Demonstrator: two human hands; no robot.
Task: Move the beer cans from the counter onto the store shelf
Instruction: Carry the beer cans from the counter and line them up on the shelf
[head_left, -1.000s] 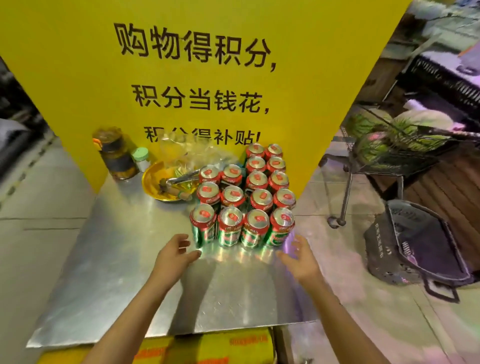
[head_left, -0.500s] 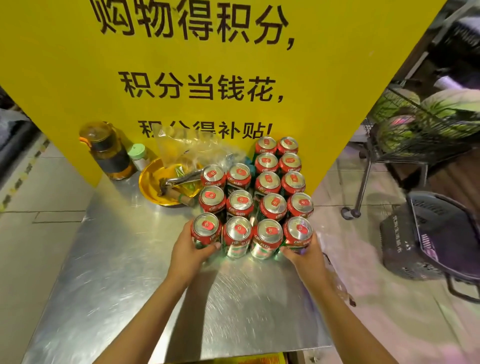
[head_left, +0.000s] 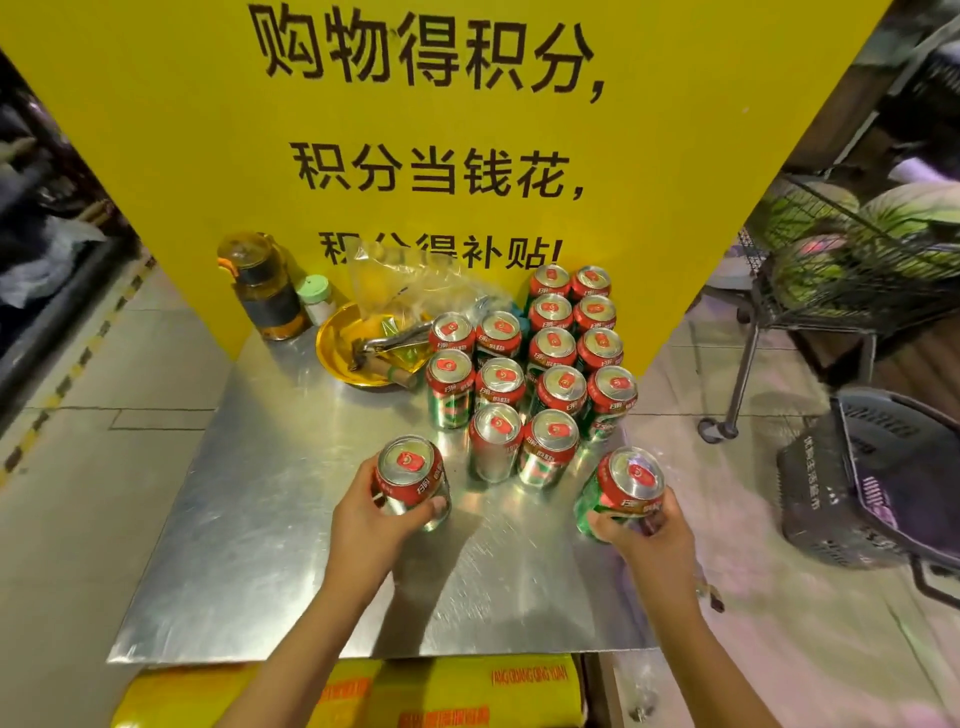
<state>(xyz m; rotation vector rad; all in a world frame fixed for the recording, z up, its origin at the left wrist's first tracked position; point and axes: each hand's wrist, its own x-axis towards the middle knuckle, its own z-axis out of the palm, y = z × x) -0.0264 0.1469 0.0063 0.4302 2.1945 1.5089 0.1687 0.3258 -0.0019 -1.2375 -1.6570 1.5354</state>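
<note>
The left hand (head_left: 371, 525) is wrapped around one beer can (head_left: 410, 480), fingers curled round its far side and thumb across the near side, just left of the frame's centre. The right hand (head_left: 647, 535) grasps a second beer can (head_left: 621, 493) in the same way, right of centre; this can leans slightly to the left. Both gripped cans sit apart from the cluster of beer cans (head_left: 540, 374), which stands upright in close rows on the metal counter (head_left: 249, 519), running from the frame's centre up toward the yellow sign (head_left: 467, 130). Whether the two held cans still touch the counter cannot be told.

The counter is a shiny, scratched sheet that fills the lower middle of the frame. At its far edge, left of the cans, stand an amber bottle (head_left: 262, 288) and a small green-capped jar (head_left: 316, 299), with a yellow bowl (head_left: 337, 348) holding metal tongs (head_left: 395, 343) just beside the cans. A crumpled clear plastic bag (head_left: 415, 283) lies over the bowl and hides part of the sign's bottom line of black characters. Grey floor tiles spread to either side.

At the right edge, a wire cart (head_left: 841, 280) carries watermelons (head_left: 914, 218), and a dark shopping basket (head_left: 872, 483) sits on the floor below it, cut off by the frame. The upper left is dark and blurred. Yellow packaging (head_left: 441, 696) with red print shows beneath the counter's near edge, partly covered by the forearms. No store shelf is distinguishable.
</note>
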